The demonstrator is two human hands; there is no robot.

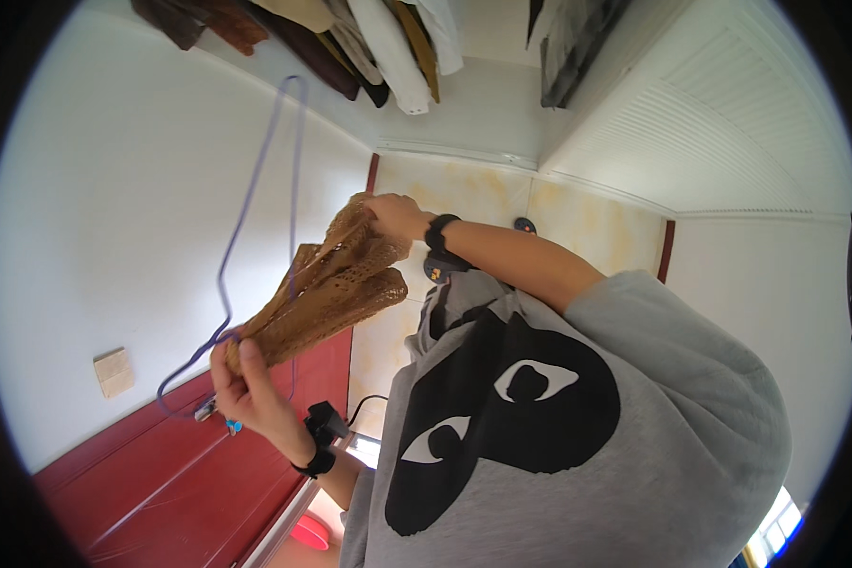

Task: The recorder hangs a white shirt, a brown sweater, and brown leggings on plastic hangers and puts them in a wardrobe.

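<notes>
A brown openwork knit garment [326, 305] is stretched between my two hands in front of me. My left hand [255, 390] pinches its lower end between thumb and fingers, together with the wire of a purple clothes hanger [224, 277]. The hanger's long, narrow end points up and away, and its bent part passes by my left fingers. At the garment's upper end, my right hand [397, 216] grips the bunched knit with its fingers closed. Folds of the cloth hang loose between the hands, so its full shape cannot be told.
Clothes [390, 50] hang overhead in an open white wardrobe with a louvred door [710, 135] at the right. A red door [199, 454] with a handle and key is at the lower left. A wall switch [113, 373] sits above it. Beyond lies a pink basin [310, 532].
</notes>
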